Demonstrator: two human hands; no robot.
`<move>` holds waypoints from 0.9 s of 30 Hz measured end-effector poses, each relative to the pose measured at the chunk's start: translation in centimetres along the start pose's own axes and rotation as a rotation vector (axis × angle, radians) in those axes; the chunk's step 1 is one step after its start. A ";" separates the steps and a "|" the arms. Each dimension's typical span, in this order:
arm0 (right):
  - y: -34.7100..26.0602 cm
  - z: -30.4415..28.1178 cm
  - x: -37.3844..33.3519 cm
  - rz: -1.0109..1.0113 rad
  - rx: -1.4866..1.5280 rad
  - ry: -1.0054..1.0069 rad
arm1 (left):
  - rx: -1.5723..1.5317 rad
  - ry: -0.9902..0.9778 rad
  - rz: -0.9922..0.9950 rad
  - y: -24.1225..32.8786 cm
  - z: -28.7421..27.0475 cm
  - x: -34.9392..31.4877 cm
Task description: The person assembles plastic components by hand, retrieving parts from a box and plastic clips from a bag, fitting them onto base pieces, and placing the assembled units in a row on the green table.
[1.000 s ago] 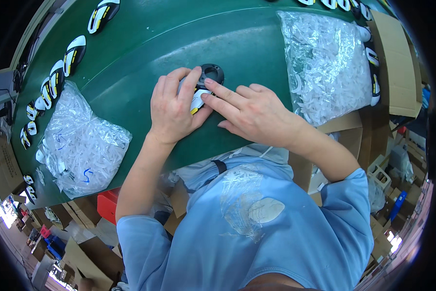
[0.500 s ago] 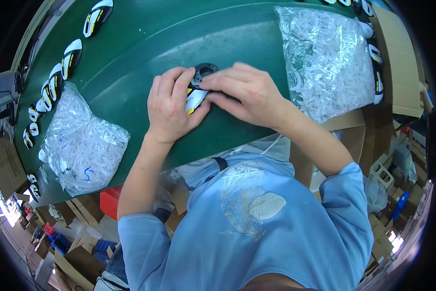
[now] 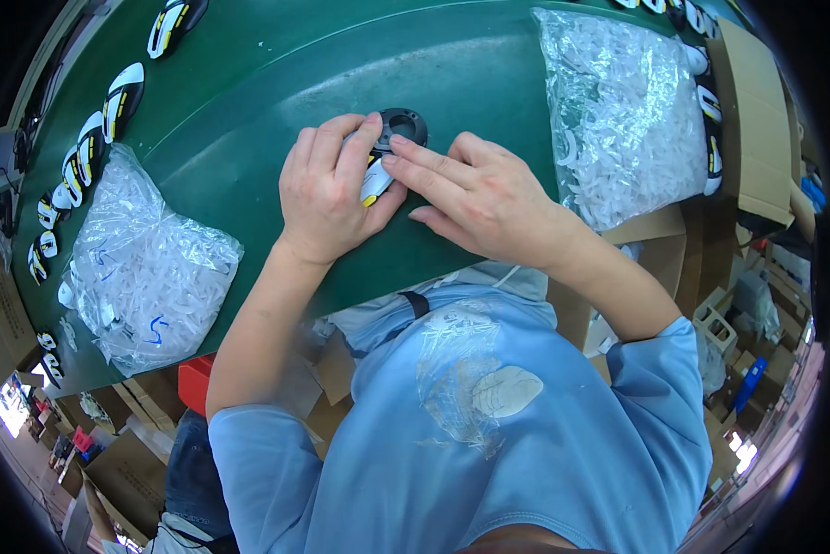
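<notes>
Holds the piece over the bench at twelve o'clock, with the left hand gripping it; touches it with the right hand, with grip unclosed. Has one bag at nine o'clock, another bag at two, more pieces at ten.

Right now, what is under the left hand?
A white, yellow and black piece shows partly under the left hand; whatever that hand covers, including the piece's left side, cannot be seen.
</notes>
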State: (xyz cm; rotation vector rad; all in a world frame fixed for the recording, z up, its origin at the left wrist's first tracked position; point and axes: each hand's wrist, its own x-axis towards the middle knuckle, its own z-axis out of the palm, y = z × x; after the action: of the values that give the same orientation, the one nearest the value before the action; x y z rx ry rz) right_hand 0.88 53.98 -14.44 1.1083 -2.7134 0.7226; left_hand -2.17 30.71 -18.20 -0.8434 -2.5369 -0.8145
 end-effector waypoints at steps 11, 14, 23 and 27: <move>0.1 3.6 -0.9 0.029 0.038 0.148 | 0.058 -0.154 0.053 -0.4 -0.5 0.5; -1.3 3.2 -2.2 0.076 0.123 0.322 | 0.135 -0.143 0.153 -2.1 -0.5 -0.6; 4.0 3.3 -39.8 1.529 0.274 0.802 | 0.299 -0.125 0.242 0.1 -0.3 0.9; 8.2 10.9 -48.3 1.645 0.151 0.475 | 0.297 -0.147 0.219 0.0 0.1 0.6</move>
State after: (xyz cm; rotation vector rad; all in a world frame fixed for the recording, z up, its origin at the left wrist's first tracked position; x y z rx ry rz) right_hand 30.91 84.21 -40.98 -1.4095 -2.5357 1.0386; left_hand -2.64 31.02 -18.04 -1.0860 -2.5418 -0.3082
